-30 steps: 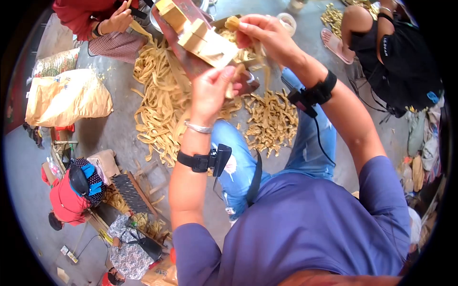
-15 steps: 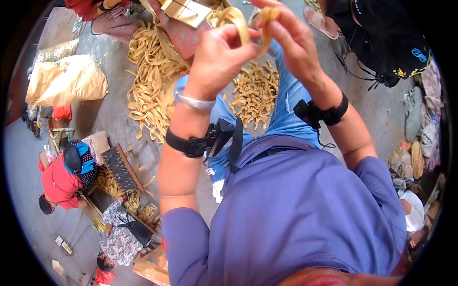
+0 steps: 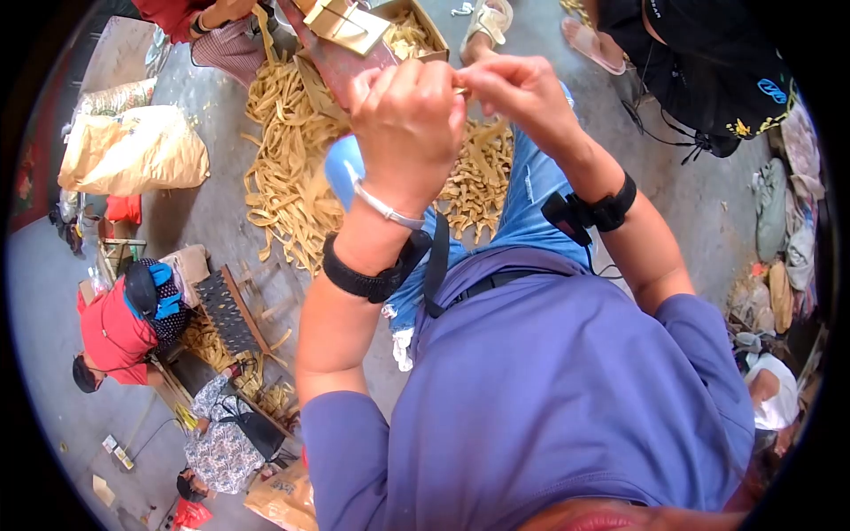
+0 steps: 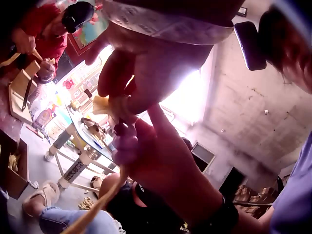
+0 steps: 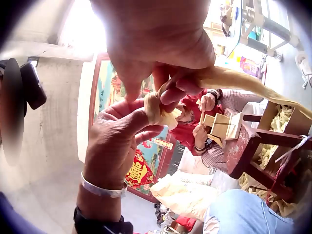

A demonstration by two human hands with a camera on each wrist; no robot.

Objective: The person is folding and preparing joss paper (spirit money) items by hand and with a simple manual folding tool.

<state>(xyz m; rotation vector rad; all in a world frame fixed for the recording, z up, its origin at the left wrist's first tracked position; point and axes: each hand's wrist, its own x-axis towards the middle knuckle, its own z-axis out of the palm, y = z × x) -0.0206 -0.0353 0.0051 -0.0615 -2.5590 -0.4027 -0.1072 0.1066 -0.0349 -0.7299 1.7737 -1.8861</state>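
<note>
A pale yellow flat strip (image 5: 234, 80) is folded into a small knot-like bundle (image 5: 155, 108) between the two hands in the right wrist view; its long end trails off to the right. The left hand (image 3: 410, 133) pinches the bundle between thumb and fingers. The right hand (image 3: 524, 96) meets it at the fingertips and grips the strip beside the fold. In the head view the fingers hide most of the strip. The left wrist view shows the bundle (image 4: 101, 105) at the fingertips, with the tail (image 4: 100, 202) hanging below.
Ahead stands a red bench (image 3: 329, 55) with a wooden block fixture (image 3: 352, 26). Beside it is a box of strips (image 3: 409, 34). Loose strips (image 3: 288, 159) and short knotted pieces (image 3: 478, 181) lie on the floor. Other people sit around, one in red (image 3: 119, 332).
Both hands have come away from the fixture, nearer the body, and closed together. The looped strip seen between them half a second ago is now mostly covered by the fingers.
</note>
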